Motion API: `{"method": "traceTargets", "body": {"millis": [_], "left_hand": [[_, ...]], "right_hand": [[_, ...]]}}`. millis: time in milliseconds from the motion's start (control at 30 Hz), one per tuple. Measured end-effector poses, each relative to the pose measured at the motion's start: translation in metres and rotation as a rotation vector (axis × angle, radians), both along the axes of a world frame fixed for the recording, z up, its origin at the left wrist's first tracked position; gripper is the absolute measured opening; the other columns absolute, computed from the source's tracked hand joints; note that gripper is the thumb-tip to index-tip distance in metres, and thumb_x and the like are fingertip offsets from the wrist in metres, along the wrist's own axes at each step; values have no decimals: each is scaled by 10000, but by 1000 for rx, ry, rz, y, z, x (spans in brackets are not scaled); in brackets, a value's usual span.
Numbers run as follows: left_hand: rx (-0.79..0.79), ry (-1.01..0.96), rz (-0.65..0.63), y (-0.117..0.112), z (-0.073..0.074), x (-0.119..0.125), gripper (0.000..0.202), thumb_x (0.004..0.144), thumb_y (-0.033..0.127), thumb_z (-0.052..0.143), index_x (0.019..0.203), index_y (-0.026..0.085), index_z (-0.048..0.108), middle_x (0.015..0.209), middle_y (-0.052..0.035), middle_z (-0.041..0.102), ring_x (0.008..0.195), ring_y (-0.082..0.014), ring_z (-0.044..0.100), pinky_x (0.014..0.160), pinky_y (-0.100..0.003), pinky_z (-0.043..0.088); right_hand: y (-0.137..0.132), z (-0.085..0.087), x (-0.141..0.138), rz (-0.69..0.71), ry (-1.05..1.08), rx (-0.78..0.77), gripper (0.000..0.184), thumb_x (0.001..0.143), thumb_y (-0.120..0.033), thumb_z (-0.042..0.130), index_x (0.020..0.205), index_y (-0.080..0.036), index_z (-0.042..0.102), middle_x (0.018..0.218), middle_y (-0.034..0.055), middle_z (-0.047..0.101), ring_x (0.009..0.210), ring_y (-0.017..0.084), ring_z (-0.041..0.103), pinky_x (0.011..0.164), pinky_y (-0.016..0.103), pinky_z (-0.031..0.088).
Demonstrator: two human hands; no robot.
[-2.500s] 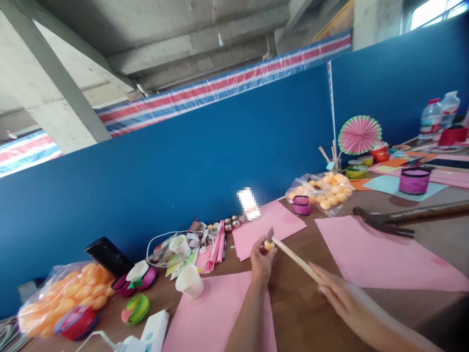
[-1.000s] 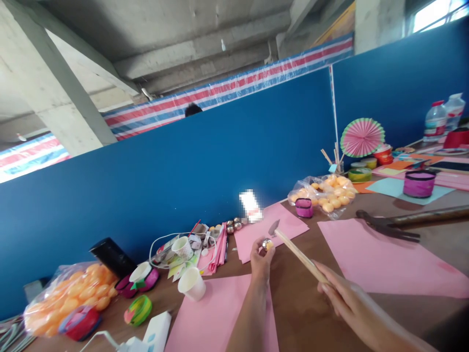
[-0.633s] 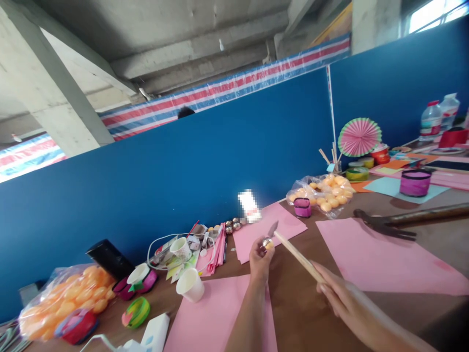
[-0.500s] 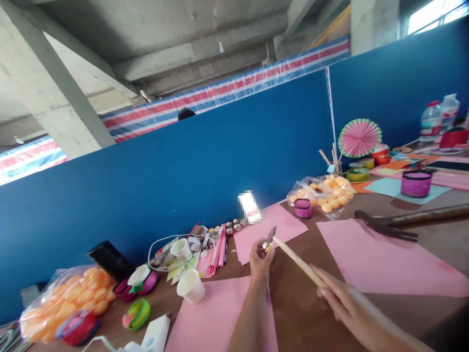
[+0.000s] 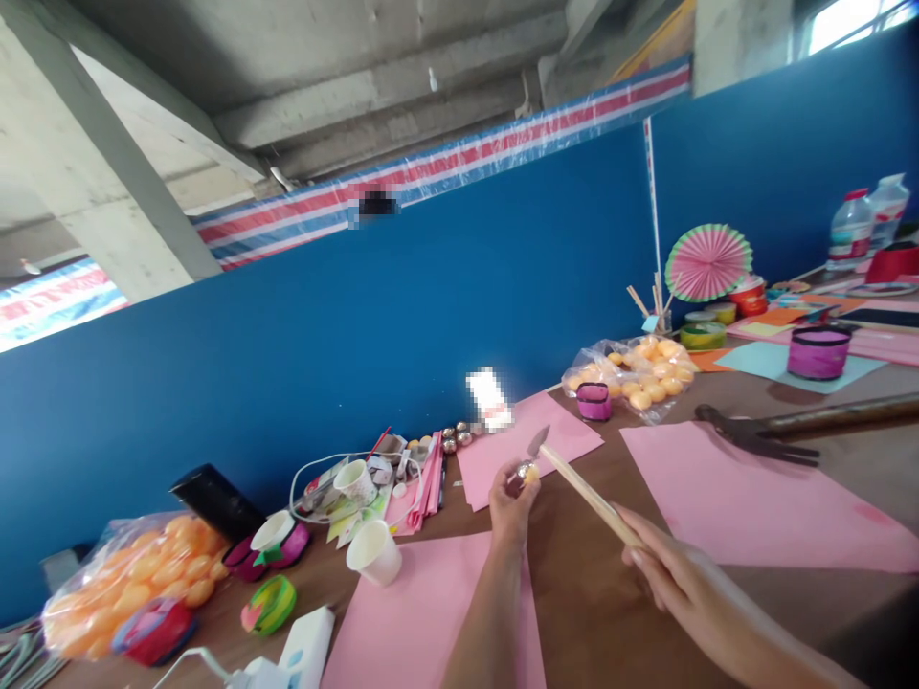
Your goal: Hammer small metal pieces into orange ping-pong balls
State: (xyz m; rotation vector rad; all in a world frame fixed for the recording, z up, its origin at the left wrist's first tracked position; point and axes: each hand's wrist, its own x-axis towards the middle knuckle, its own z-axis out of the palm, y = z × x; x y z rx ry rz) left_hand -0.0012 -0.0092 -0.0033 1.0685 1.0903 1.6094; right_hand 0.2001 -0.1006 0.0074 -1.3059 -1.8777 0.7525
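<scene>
My left hand (image 5: pixel 511 500) is closed, its fingertips pinching a small shiny silver ball (image 5: pixel 525 470) with a yellowish part beside it. My right hand (image 5: pixel 671 565) is wrapped around a pale wooden stick (image 5: pixel 590 494), tilted up to the left. A pointed grey metal piece (image 5: pixel 538 440) sits at the stick's far end, just above the ball; I cannot tell whether it is fixed to the stick. Under my left forearm lies a pink paper sheet (image 5: pixel 409 622). Several silver balls (image 5: pixel 458 438) rest farther back by the blue partition.
A claw hammer (image 5: pixel 761 435) lies across a pink sheet (image 5: pixel 768 517) on the right. A white paper cup (image 5: pixel 374 553) stands left of my arm. Bags of orange balls (image 5: pixel 136 584) and yellow balls (image 5: pixel 650 383), a power strip (image 5: pixel 307 646) and a purple ring (image 5: pixel 818 352) are around.
Both hands shift only slightly. The wooden stick's end and the metal point sit a little higher and farther right, and more of the silver ball shows.
</scene>
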Motion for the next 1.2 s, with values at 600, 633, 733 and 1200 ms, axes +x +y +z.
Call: {"method": "traceTargets", "body": {"millis": [600, 633, 733, 1200], "left_hand": [[26, 35, -44, 1, -3, 0, 411, 619, 254, 689, 1007, 183, 575, 959, -69, 628, 841, -154, 581, 771, -290, 448], [19, 23, -42, 2, -4, -1, 448, 620, 256, 689, 1044, 193, 559, 976, -69, 623, 846, -151, 579, 775, -289, 445], [-3, -8, -25, 3, -7, -2, 543, 621, 264, 690, 1132, 210, 513, 995, -71, 610, 870, -150, 573, 805, -297, 432], [14, -9, -25, 2, -2, 0, 445, 572, 201, 709, 994, 181, 571, 919, -55, 632, 805, -142, 578, 753, -275, 433]], "right_hand": [[3, 3, 0, 9, 91, -50, 448, 872, -384, 262, 1268, -192, 347, 719, 25, 600, 489, 129, 527, 500, 262, 468], [4, 4, 1, 7, 112, -50, 453, 870, -388, 269, 1273, -194, 342, 720, 24, 601, 493, 129, 527, 504, 262, 470], [4, 8, 3, 7, 158, -88, 467, 867, -405, 273, 1283, -200, 329, 734, 20, 605, 486, 122, 517, 499, 260, 471], [0, -3, 6, -20, 191, -159, 462, 863, -432, 285, 1272, -220, 313, 825, 30, 589, 491, 103, 517, 411, 223, 430]]}}
